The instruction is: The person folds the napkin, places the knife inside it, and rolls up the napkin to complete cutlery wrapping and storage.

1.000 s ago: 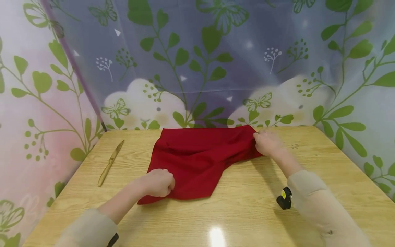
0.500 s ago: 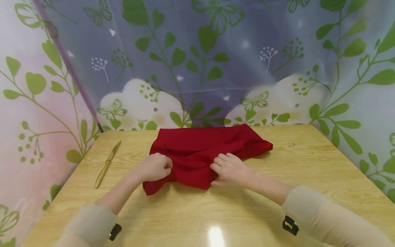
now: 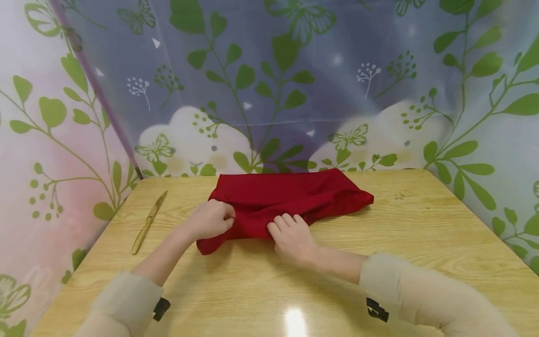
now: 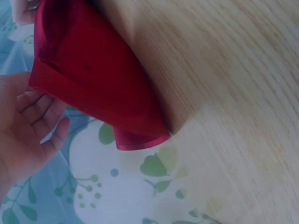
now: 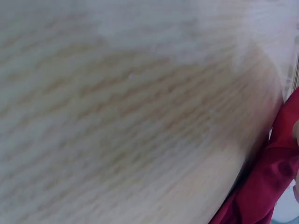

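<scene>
A red cloth (image 3: 269, 192) lies crumpled across the far middle of the table, its near part lifted and bunched. My left hand (image 3: 212, 219) pinches its left near edge between thumb and fingers; the left wrist view shows that hand (image 4: 32, 126) at the cloth (image 4: 98, 74), whose loose corner hangs down. At the middle of the near edge, my right hand (image 3: 292, 238) holds the fabric with its fingers bent over the top. In the right wrist view only a sliver of the hand shows at the edge, against red folds (image 5: 261, 191).
A gold-coloured knife (image 3: 149, 222) lies on the left of the wooden table (image 3: 261, 290), its tip pointing away. Printed curtains (image 3: 278, 93) with leaves and butterflies hang behind the table and at both sides.
My right hand let go of the cloth's far right corner and came to its near edge. My left hand moved away from me, lifting and folding the near edge back.
</scene>
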A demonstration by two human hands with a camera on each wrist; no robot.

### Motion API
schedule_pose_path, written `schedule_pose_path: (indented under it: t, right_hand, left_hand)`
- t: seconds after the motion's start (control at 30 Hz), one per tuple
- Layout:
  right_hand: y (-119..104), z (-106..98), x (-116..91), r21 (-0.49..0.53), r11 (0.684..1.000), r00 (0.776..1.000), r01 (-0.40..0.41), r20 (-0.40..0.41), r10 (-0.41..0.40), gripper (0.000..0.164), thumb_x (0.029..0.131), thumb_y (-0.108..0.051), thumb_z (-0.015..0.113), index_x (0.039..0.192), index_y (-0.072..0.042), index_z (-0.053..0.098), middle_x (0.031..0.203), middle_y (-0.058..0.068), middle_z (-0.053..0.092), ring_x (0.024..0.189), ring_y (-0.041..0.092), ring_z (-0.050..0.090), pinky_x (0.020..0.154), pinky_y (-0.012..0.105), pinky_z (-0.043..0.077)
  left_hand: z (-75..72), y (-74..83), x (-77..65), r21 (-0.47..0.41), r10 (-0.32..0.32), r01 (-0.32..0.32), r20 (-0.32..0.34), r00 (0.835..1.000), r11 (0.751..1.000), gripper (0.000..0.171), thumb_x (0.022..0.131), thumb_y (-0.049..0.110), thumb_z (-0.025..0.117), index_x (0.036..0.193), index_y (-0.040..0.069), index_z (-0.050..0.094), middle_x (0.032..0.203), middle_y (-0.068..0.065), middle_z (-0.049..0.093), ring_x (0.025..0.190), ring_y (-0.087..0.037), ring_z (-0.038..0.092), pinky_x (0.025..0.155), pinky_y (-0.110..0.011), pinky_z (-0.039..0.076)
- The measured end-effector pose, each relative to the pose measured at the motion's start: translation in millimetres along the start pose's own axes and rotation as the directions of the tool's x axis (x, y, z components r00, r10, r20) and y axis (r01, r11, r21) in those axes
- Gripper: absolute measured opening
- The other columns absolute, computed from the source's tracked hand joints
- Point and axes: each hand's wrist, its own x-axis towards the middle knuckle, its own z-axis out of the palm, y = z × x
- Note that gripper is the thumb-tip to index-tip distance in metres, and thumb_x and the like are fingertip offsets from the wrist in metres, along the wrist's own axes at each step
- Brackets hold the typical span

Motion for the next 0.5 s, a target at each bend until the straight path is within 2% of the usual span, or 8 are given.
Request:
schedule_pose_path:
  t: [0.13,0.27,0.4,0.5]
  right_hand:
    - [12,-8,-5,0.024,1.0,1.0,-0.01,0.007,0.01,0.009,0.069,-0.003,0.049,0.076,-0.009,0.049,0.071,0.003,0.048,0.065,0.022,0.047,0.054,0.028,0.035]
    - [27,-17,-8,0.055,0.995,0.996,-0.086,0.015,0.085,0.012,0.065,0.0,0.054,0.073,-0.008,0.053,0.069,0.003,0.052,0.063,0.022,0.051,0.052,0.028,0.036]
    - [43,-22,-9,0.057,0.98,0.981,-0.192,0.036,0.191,0.017,0.063,0.006,0.058,0.074,-0.007,0.056,0.07,0.004,0.054,0.062,0.023,0.053,0.05,0.029,0.037]
    - [54,-26,-13,0.062,0.972,0.972,-0.228,0.072,0.223,0.021,0.062,0.008,0.064,0.075,-0.007,0.058,0.072,0.004,0.054,0.064,0.024,0.054,0.051,0.029,0.038]
  left_hand:
    - [-0.2,-3.3,-3.6,0.028,0.078,-0.077,-0.03,0.996,0.997,0.013,0.082,0.003,0.058,0.073,0.01,0.064,0.06,0.008,0.05,0.056,-0.008,0.043,0.05,-0.024,0.036]
    - [0.2,-7.3,-5.1,0.056,0.121,-0.12,-0.029,0.992,0.991,0.015,0.082,0.002,0.06,0.069,0.01,0.063,0.057,0.011,0.045,0.053,-0.007,0.038,0.048,-0.023,0.032]
    - [-0.6,-10.0,-2.4,0.077,0.133,-0.131,-0.027,0.991,0.988,0.017,0.082,0.002,0.06,0.067,0.01,0.063,0.055,0.01,0.041,0.052,-0.007,0.034,0.049,-0.023,0.031]
    - [-2.6,-11.6,-1.9,0.094,0.126,-0.123,-0.027,0.992,0.988,0.016,0.082,0.002,0.06,0.069,0.011,0.064,0.056,0.009,0.046,0.053,-0.007,0.036,0.05,-0.023,0.033]
